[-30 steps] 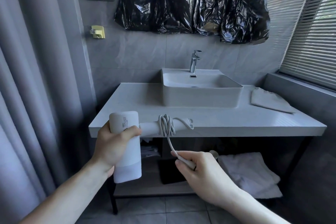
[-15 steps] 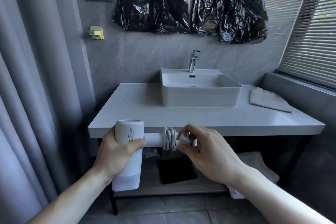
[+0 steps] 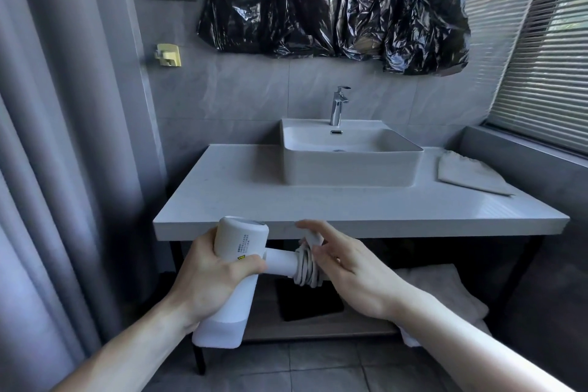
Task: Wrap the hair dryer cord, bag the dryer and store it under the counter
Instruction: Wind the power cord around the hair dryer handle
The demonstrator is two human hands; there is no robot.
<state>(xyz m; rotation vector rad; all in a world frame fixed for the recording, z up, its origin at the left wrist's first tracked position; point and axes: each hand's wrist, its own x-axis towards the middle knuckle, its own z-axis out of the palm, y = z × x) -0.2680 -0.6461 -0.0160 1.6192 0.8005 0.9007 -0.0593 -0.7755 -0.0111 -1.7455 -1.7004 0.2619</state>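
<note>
My left hand [image 3: 210, 277] grips the barrel of a white hair dryer [image 3: 237, 245], held upright in front of the counter's [image 3: 350, 210] front edge. The dryer's handle points right, with the white cord [image 3: 305, 267] coiled several times around its end. My right hand [image 3: 350, 267] is at that coil, thumb and fingers on the plug end of the cord, index finger stretched out. A flat light cloth bag [image 3: 467, 173] lies on the counter at the right. The handle's tip is hidden behind my right hand.
A white basin [image 3: 350, 156] with a chrome tap [image 3: 339, 105] sits on the counter. Below is a wooden shelf [image 3: 318, 331] with folded white towels [image 3: 445, 293] and a dark item [image 3: 308, 302]. Curtain at left, blinds at right, black plastic over the mirror.
My right hand rose from below the counter, winding the loose cord end onto the handle, and now presses the plug at the coil. The dryer dropped slightly lower.
</note>
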